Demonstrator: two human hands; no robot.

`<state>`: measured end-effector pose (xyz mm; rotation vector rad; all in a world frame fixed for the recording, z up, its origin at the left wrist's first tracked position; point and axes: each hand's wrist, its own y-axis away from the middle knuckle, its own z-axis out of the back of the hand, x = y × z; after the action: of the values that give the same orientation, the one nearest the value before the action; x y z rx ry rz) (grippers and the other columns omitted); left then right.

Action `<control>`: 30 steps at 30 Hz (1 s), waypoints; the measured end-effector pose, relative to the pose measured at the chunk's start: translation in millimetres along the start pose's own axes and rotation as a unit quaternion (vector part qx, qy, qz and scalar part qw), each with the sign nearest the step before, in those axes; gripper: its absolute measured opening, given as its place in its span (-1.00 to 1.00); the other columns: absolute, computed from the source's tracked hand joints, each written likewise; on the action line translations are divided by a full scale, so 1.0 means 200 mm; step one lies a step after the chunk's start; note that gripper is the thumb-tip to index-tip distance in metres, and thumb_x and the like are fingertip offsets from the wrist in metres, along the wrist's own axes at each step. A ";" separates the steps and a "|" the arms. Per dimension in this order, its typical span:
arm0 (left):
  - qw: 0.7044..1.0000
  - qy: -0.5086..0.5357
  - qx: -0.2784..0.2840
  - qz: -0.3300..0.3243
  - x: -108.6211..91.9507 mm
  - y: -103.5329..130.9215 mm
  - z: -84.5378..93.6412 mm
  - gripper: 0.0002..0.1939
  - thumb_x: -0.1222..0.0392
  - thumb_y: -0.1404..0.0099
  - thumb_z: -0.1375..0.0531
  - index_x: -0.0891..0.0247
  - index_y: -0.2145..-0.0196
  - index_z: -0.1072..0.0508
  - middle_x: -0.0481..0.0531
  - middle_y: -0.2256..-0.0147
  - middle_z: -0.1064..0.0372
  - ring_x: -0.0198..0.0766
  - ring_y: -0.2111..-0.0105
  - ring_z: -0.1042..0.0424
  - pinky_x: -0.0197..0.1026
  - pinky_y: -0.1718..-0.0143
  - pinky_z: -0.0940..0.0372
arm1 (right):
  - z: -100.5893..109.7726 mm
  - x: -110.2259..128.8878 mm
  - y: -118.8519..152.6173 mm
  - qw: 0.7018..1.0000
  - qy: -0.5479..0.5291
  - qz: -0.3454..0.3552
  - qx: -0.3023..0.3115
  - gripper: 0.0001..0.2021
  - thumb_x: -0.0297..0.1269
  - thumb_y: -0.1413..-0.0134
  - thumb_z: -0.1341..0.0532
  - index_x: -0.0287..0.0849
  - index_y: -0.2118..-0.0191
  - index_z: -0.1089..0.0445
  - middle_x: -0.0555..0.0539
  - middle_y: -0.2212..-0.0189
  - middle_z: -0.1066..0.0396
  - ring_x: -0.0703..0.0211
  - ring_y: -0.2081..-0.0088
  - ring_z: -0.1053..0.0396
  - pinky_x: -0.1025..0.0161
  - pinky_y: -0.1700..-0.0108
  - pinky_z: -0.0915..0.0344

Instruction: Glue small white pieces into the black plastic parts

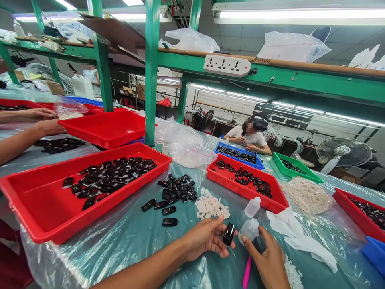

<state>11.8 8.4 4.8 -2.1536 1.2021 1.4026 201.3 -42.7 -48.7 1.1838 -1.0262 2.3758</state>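
Observation:
My left hand holds a glossy black plastic casing between its fingers, above the covered table. Close beside it on the right, my right hand grips a small translucent squeeze bottle. A second small bottle stands just behind. Past my left hand lies a heap of small white pieces. Left of that heap, a pile of black casings rests on the table, with several set apart in front. A pink pen-like tool lies below my right hand.
A large red tray of black casings stands at left; another red tray is ahead. White cloths and a bag of pale pieces lie right. A co-worker's hands are far left; another person sits opposite.

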 end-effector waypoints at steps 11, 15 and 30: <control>0.981 -0.010 -0.140 -0.135 -0.17 0.03 0.07 -0.62 -0.03 -0.04 -0.25 0.41 0.39 -0.48 0.11 0.46 -0.46 -0.39 0.61 -0.34 -0.33 0.50 -0.21 | 0.08 0.26 0.11 0.985 -0.040 0.163 0.044 -0.85 -0.23 -0.07 -0.14 -0.09 0.24 -0.37 0.02 0.39 -0.36 0.18 0.37 -0.30 0.28 0.30 -0.21; 0.967 -0.016 -0.187 -0.174 -0.21 0.03 0.10 -0.60 -0.04 0.02 -0.28 0.40 0.37 -0.49 0.07 0.47 -0.47 -0.42 0.62 -0.31 -0.36 0.53 -0.18 | 0.02 0.34 0.09 0.938 0.028 0.234 0.256 -0.84 -0.34 -0.11 -0.10 -0.12 0.24 -0.42 -0.01 0.39 -0.45 0.20 0.34 -0.39 0.33 0.30 -0.28; 0.960 -0.013 -0.205 -0.189 -0.20 0.05 0.06 -0.40 -0.25 0.09 -0.24 0.44 0.37 -0.50 0.09 0.52 -0.44 -0.38 0.61 -0.29 -0.33 0.53 -0.15 | -0.37 0.43 0.04 0.915 0.137 0.264 0.272 -0.72 -0.62 0.08 -0.08 -0.35 0.26 -0.46 -0.26 0.31 -0.43 -0.11 0.23 -0.37 0.03 0.19 -0.30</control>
<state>-10.4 30.0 35.4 -2.4519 0.4711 1.5932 101.6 0.1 -15.0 0.7283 -0.6600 3.2921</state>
